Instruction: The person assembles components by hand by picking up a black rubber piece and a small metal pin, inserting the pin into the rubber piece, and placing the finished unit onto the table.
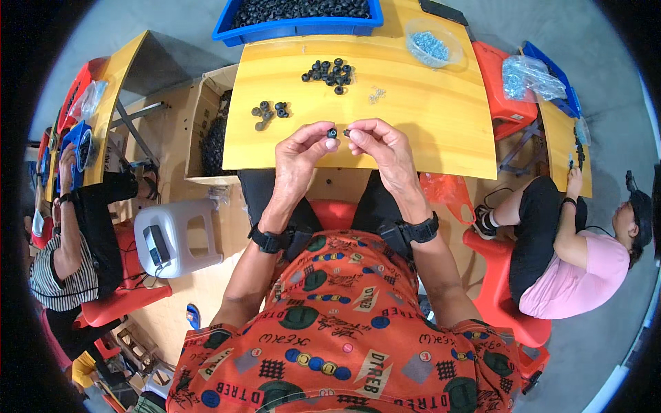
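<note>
Between left fingertips (330, 144), black part (332, 133), right fingertips (356, 135) near

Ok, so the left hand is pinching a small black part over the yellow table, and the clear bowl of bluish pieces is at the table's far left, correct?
Not the far left: the head view shows the clear bowl of bluish pieces at the far right of the yellow table. The left hand does pinch a small black part over the table.
</note>
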A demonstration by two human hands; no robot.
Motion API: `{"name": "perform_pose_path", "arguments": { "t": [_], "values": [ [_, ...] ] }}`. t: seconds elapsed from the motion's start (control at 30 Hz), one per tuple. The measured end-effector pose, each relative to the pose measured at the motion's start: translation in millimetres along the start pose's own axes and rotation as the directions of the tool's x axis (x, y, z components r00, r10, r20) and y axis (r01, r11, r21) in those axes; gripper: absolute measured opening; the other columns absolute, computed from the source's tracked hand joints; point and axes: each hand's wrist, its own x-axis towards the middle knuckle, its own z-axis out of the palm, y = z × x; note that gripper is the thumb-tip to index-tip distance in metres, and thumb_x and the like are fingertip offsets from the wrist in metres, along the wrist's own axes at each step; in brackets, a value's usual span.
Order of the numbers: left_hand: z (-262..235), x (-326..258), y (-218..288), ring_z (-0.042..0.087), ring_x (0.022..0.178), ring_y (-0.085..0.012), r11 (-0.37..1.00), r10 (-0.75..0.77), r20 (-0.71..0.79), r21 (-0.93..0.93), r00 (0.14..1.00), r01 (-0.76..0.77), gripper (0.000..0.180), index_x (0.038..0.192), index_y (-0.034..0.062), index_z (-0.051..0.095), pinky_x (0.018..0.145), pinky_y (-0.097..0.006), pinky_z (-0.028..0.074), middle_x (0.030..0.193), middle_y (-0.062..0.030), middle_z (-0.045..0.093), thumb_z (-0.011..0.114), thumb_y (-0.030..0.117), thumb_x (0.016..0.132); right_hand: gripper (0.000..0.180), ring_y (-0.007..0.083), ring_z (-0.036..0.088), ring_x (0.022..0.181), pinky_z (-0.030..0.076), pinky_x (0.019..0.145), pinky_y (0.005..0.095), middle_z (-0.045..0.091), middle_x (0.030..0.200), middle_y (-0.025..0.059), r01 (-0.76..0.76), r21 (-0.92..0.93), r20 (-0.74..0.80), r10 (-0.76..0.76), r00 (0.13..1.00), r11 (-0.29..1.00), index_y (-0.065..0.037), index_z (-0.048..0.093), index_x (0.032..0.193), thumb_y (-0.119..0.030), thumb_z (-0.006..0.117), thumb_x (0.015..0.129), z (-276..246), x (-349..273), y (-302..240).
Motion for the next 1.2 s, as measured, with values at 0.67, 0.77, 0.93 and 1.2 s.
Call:
{"name": "perform_pose_path", "arguments": {
  "t": [0.67, 0.77, 0.93, 1.2],
  "values": [
    [-1, -4, -5, 0.061, 0.087, -0.01, 0.968, 0.197, 0.04, 0.152, 0.98, -0.201, 0.026, 0.108, -0.0002, 0.068, 0.08, -0.024, 0.05, 0.098, -0.0037, 0.066, 0.068, -0.006, 0.082, 0.018, 0.0093, 0.058, 0.074, 0.048, 0.072, 0.0235, 0.065, 0.083, 0.0033, -0.014, -0.051, 0.016, 0.015, 1.0, 0.999, 0.0, 0.068, 0.099, -0.016, 0.068, 0.09, 8, 4, 11],
    [3, -7, 0, 0.061, 0.087, -0.0107, 0.939, 0.245, 0.039, 0.238, 0.969, -0.248, 0.026, 0.107, -0.0002, 0.069, 0.08, -0.024, 0.05, 0.096, -0.0044, 0.065, 0.067, -0.007, 0.081, 0.018, 0.0085, 0.057, 0.071, 0.047, 0.069, 0.0227, 0.064, 0.079, 0.0023, -0.005, -0.046, -0.008, 0.004, 1.0, 0.999, 0.001, 0.068, 0.097, -0.015, 0.07, 0.088, 8, 4, 11],
    [5, -9, 0, 0.061, 0.087, -0.0113, 0.972, 0.177, -0.022, 0.162, 0.984, -0.171, 0.024, 0.104, -0.0004, 0.07, 0.079, -0.024, 0.05, 0.095, -0.005, 0.066, 0.067, -0.008, 0.081, 0.019, 0.0086, 0.056, 0.071, 0.047, 0.069, 0.0228, 0.064, 0.078, 0.0022, -0.005, -0.073, 0.01, 0.006, 1.0, 0.997, 0.001, 0.068, 0.097, -0.016, 0.07, 0.088, 10, 4, 9],
    [0, -10, 5, 0.062, 0.087, -0.0118, 0.958, 0.179, 0.02, 0.226, 0.984, -0.179, 0.022, 0.1, 0.0003, 0.071, 0.08, -0.025, 0.051, 0.095, -0.006, 0.067, 0.068, -0.008, 0.08, 0.019, 0.009, 0.056, 0.072, 0.047, 0.07, 0.0236, 0.063, 0.079, 0.0026, -0.013, -0.041, 0.046, 0.015, 0.999, 0.999, 0.001, 0.067, 0.096, -0.015, 0.071, 0.087, 8, 5, 13]
  ]
}}
